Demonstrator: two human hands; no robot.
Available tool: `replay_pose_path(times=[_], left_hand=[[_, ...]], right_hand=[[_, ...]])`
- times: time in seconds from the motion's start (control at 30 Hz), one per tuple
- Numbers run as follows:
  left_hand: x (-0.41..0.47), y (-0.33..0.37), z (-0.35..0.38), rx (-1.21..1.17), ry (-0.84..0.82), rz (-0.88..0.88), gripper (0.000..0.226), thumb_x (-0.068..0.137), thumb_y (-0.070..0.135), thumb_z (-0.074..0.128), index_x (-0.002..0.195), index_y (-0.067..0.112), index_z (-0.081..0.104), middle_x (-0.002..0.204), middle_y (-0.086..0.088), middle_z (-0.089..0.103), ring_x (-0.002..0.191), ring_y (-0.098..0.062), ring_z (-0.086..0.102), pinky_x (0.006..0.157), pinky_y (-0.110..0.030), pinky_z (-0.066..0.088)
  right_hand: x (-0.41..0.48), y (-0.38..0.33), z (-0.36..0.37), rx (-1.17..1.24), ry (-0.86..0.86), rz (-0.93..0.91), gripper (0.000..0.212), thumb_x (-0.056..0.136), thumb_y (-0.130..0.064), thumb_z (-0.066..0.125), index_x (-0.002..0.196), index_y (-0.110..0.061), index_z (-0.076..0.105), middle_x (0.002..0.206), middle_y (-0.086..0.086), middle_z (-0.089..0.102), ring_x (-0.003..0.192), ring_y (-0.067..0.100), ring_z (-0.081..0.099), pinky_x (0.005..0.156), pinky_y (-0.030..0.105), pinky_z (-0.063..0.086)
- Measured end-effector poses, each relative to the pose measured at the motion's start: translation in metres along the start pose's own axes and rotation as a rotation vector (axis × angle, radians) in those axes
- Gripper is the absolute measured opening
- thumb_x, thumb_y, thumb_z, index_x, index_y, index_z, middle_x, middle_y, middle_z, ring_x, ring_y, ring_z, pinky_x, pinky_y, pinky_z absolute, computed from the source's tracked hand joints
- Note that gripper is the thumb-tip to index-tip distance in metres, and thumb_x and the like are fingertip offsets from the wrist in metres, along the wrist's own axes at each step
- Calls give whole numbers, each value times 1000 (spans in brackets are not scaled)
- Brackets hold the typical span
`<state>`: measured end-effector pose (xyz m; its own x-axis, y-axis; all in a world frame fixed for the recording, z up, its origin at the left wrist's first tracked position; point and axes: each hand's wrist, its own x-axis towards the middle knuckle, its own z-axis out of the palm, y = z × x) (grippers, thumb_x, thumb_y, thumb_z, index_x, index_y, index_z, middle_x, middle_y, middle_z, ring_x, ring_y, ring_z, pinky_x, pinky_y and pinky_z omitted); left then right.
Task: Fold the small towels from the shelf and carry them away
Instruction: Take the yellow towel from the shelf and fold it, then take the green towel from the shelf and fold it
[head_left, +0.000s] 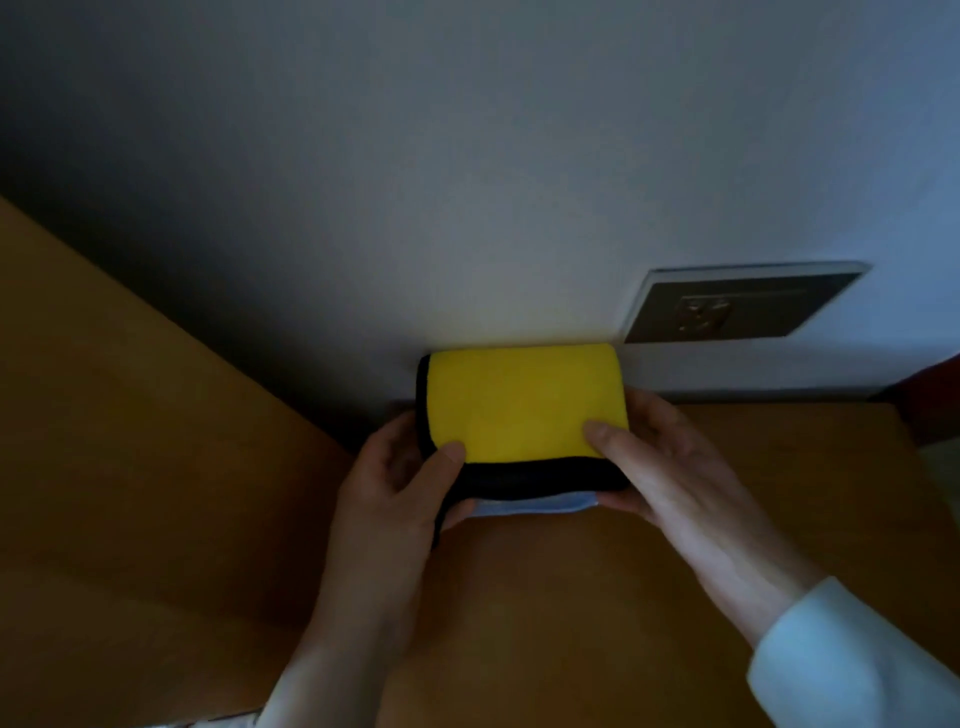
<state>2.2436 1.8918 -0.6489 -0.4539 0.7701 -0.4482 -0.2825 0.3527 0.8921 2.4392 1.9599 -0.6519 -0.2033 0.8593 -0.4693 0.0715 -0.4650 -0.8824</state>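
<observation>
- Here's the yellow towel (519, 400), folded into a neat block down and left of the socket (737, 306), with its far edge up against the wall (467, 182).
- It rides on top of a pale towel (524, 506), and only a thin light strip of that one peeks out at the near edge.
- The left hand (395, 467) takes the end farthest from the socket, thumb (452, 452) pressed on the yellow face and fingers curled under the stack.
- The right hand (660, 457) clamps the end nearer the socket the same way, thumb (602, 434) on top and fingers wrapped below, with a white sleeve (831, 649) trailing behind.
- Looks: a bright yellow plush face with dark black binding along the left and near edges, the corners soft and rounded.
- Handling call: it looks light and thick, soft all the way through, with no stiffness to lean on.
- A one-ended grab would likely let the folds sag open, so the two-ended pinch is the sensible hold.
- The fuzzy pile should grip skin well. The real risk is the pale towel slipping out underneath, so the fingers need to stay below both layers.
- Whether the stack rests on the wooden shelf (571, 597) or is just clear of it, I can't tell.
</observation>
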Motion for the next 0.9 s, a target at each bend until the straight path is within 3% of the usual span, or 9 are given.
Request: replay_pose_path(times=[0.17, 0.3, 0.47, 0.77, 0.9], left_hand=[[0, -15, -1, -20, 37, -41, 28, 95, 11, 67, 117, 28, 67, 99, 12, 80, 94, -11, 76, 67, -23, 61], [3, -18, -3, 45, 48, -38, 29, 92, 14, 71, 117, 27, 69, 103, 11, 79, 99, -11, 75, 83, -29, 55], [6, -15, -4, 99, 54, -39, 31, 91, 20, 73, 120, 29, 69, 108, 9, 78, 100, -10, 74, 78, -25, 53], [-19, 17, 1, -5, 146, 80, 18, 99, 18, 64, 107, 33, 69, 106, 13, 74, 100, -4, 68, 77, -20, 47], [-45, 54, 11, -62, 155, 163, 18, 98, 15, 64, 105, 28, 73, 104, 10, 78, 105, -8, 71, 92, -27, 52]], right_hand=[[1, 9, 1, -99, 3, 0, 42, 90, -37, 69, 129, -48, 56, 110, -24, 73, 92, -9, 70, 65, 15, 57], [2, 13, 0, -125, 8, -6, 43, 88, -40, 71, 128, -50, 58, 112, -25, 73, 100, -6, 69, 91, 26, 52], [0, 11, 2, -126, 26, -3, 45, 87, -42, 73, 129, -48, 59, 116, -24, 72, 105, -4, 69, 98, 30, 52], [-30, -22, -4, -89, 150, -104, 39, 83, -46, 73, 119, -54, 60, 122, -31, 63, 115, -10, 56, 92, 25, 46], [-59, -57, 1, -97, 124, -190, 38, 85, -54, 64, 122, -57, 57, 110, -45, 61, 106, -21, 55, 97, 27, 46]])
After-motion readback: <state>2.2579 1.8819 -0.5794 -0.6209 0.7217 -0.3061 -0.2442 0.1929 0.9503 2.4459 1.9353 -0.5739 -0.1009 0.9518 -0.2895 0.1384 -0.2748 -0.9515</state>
